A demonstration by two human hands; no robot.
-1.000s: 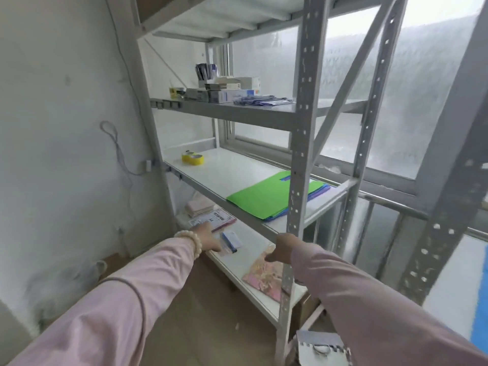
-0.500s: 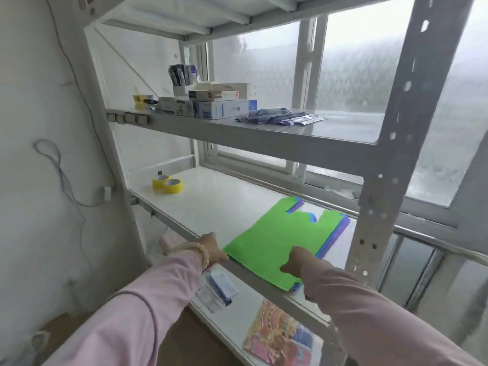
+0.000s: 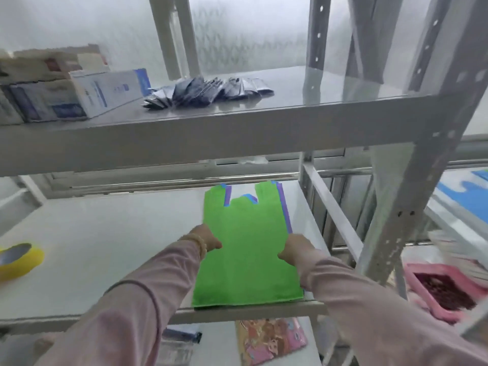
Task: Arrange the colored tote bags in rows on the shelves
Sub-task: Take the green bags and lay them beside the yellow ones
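Observation:
A flat stack of tote bags lies on the right part of the white middle shelf [image 3: 105, 247]. The green tote bag [image 3: 245, 249] is on top, handles pointing away from me. Purple and blue edges of the tote bags under it [image 3: 286, 215] peek out along its right side and handles. My left hand [image 3: 208, 240] rests on the green bag's left edge with fingers curled onto it. My right hand [image 3: 295, 249] does the same at the right edge. Both fingertips are partly hidden from behind.
A yellow tape roll [image 3: 18, 260] sits at the shelf's left. The upper shelf [image 3: 237, 133] carries boxes [image 3: 105, 91] and dark packets [image 3: 206, 92]. A grey upright post [image 3: 412, 207] stands at right, a pink tray [image 3: 443, 291] and blue bag [image 3: 470, 191] beyond. A patterned pink sheet [image 3: 269, 339] lies below.
Both hands rose from the lower shelf's front edge to the sides of the green bag on the middle shelf. My view came much closer and now faces the stack.

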